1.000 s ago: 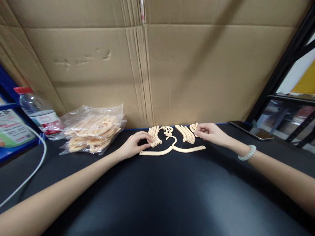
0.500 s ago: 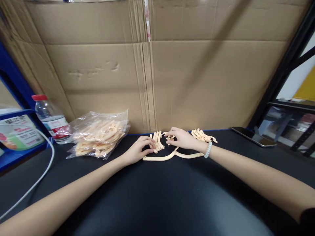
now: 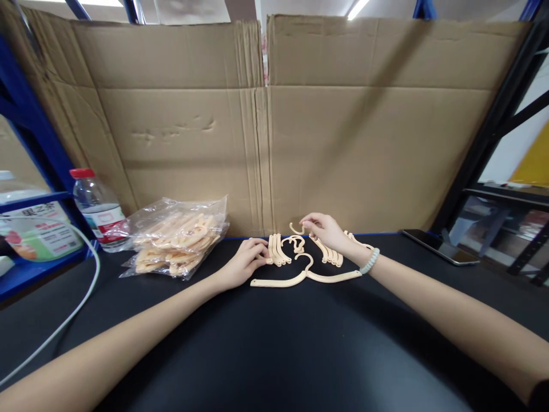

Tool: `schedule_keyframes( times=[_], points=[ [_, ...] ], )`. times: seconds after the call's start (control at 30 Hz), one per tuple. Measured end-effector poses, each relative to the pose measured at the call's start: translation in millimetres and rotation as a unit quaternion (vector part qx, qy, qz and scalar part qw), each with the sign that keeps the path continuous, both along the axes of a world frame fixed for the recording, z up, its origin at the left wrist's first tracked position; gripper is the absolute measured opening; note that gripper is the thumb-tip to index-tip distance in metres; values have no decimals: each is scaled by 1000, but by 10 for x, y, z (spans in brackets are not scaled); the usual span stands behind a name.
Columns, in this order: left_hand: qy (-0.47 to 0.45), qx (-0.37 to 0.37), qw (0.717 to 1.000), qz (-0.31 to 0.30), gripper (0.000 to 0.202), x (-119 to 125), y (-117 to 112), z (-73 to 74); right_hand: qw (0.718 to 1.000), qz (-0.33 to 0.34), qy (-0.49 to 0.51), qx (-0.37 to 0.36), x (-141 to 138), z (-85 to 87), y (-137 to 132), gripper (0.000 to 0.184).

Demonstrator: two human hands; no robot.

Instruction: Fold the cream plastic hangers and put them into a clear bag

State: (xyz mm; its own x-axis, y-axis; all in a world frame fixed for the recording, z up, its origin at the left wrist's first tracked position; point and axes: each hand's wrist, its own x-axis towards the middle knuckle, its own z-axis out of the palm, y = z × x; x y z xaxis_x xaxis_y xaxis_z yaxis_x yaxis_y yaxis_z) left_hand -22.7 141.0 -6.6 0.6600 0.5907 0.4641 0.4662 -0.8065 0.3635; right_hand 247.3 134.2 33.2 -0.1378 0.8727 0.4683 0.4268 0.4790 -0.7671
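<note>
My right hand [image 3: 326, 232] is raised over the back of the black table, pinching a pale hanger hook [image 3: 294, 230] whose curve points left. Beneath it, more loose hooks [image 3: 297, 245] lie between two rows of curved hanger arms, the left row [image 3: 277, 249] and the right row [image 3: 329, 252]. At the left row, my left hand [image 3: 245, 262] has its fingers closed on the end of a hanger arm [image 3: 269, 261], mostly hidden by the fingers. In front of both hands lies a hanger [image 3: 281, 282] with two arms spread and its hook upward.
Clear bags of pale hanger parts [image 3: 175, 237] lie at the left. Behind them stand a red-capped bottle [image 3: 103, 212] and a white cable [image 3: 92, 274]. A phone [image 3: 440, 247] lies at the back right. A cardboard wall [image 3: 193, 143] closes off the back.
My right hand has lifted up and right from the loose hooks, carrying one hook. My left hand stays by the left row. The camera has tilted up slightly.
</note>
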Motion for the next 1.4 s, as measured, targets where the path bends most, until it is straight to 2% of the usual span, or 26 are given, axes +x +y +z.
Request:
schedule_keyframes(
  times=[0.2,0.3,0.4,0.5,0.57,0.7,0.77,0.87,1.0,1.13,1.23,1.27,1.33,1.4],
  points=[
    [-98,55,990,90,14,31,-65,13,978,10,199,-63,161,-35,-391,36],
    [-120,63,987,84,15,134,-192,88,964,23,244,-100,170,-91,-667,42],
    [-120,57,990,52,16,268,-396,227,950,26,289,-115,107,-170,-911,40],
    [-117,-2,993,-31,15,390,-643,354,934,28,334,-125,-10,-272,-1078,37],
    [-114,-44,990,-66,13,453,-788,382,932,42,334,-138,-82,-339,-1144,35],
    [-131,-148,975,-104,7,527,-950,283,925,84,331,-169,-130,-420,-1197,33],
    [-162,-235,951,-118,5,548,-977,200,918,95,340,-182,-115,-431,-1203,33],
    [-211,-357,900,-135,8,574,-991,109,917,98,337,-190,-92,-433,-1200,31],
    [-265,-407,862,-147,14,599,-1005,64,916,109,334,-196,-95,-446,-1190,29],
    [-328,-435,824,-155,32,601,-1009,23,906,119,356,-197,-98,-464,-1180,41],
    [-316,-451,819,-161,39,592,-1007,-16,899,119,369,-206,-92,-460,-1173,44],
    [-308,-458,818,-161,47,589,-1006,-26,898,120,368,-211,-91,-455,-1172,48],
    [-304,-471,814,-154,78,585,-1007,-35,902,123,354,-216,-92,-445,-1172,49],
    [-314,-481,805,-150,102,583,-1008,-30,911,125,331,-210,-96,-439,-1175,36]
  ],
)
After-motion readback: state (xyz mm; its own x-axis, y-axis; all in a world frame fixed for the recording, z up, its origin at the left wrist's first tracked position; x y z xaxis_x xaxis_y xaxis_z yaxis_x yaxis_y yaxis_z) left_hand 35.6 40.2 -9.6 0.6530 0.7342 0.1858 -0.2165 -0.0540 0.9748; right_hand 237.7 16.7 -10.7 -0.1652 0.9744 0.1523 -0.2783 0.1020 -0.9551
